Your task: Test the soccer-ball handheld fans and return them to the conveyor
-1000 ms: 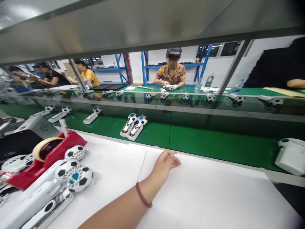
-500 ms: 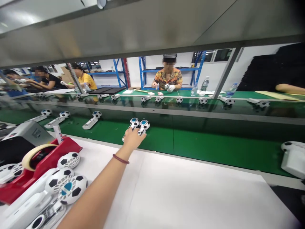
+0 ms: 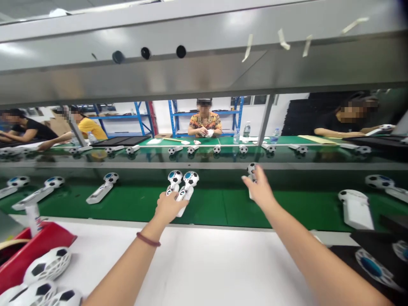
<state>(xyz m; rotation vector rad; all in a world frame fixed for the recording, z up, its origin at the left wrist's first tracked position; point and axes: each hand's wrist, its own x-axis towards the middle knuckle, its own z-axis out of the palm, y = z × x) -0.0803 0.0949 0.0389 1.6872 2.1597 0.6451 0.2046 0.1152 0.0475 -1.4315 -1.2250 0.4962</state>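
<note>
On the green conveyor belt, my left hand (image 3: 168,207) is wrapped round the handles of two handheld fans (image 3: 191,179), which lie side by side. Their white heads carry black football patches and blue centres. Over to the right, my right hand (image 3: 259,187) reaches above the belt, thumb and fingers apart. Another fan (image 3: 251,168) shows just beyond its fingers; much of it is hidden by the hand, and contact is unclear. Farther left on the belt lies a single fan (image 3: 105,187), handle toward me.
White sheeting (image 3: 204,263) covers the near bench. A red tape dispenser (image 3: 47,242) and several football-patterned fans (image 3: 47,267) crowd its left. More fans (image 3: 355,208) lie on the belt at right. A low metal shelf (image 3: 191,76) hangs overhead; a co-worker (image 3: 204,121) sits opposite.
My right hand has come into view, stretched out over the belt. The left hand stays on the two fans, now seen a little lower and further left. The view has turned right and up.
</note>
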